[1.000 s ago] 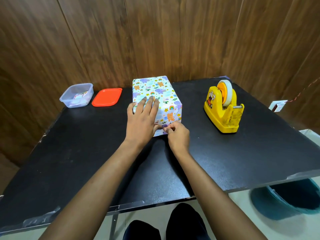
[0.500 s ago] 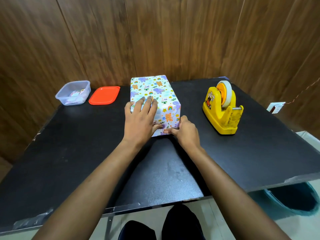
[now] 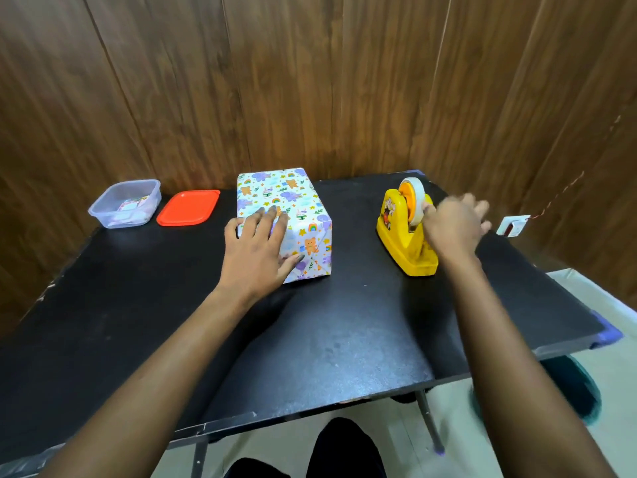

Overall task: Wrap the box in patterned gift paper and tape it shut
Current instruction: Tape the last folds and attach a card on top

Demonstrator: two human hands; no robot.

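Note:
The box [image 3: 296,215], covered in white gift paper with cartoon animals and rainbows, stands on the black table [image 3: 327,326] at the back middle. My left hand [image 3: 255,253] lies flat on its near left top, fingers straight and thumb against the front face. A yellow tape dispenser [image 3: 400,236] with a roll of clear tape [image 3: 413,198] sits to the right of the box. My right hand [image 3: 455,225] is blurred beside the dispenser's right side, fingers spread by the roll; whether it holds tape cannot be told.
A clear plastic tub [image 3: 125,207] with paper scraps and its red lid [image 3: 189,207] lie at the table's back left. Wooden panels [image 3: 310,81] close the back. A dark bin [image 3: 579,391] sits on the floor under the right corner.
My right hand left the box's near front edge and swung right to the tape dispenser. My left hand stayed pressed on the box.

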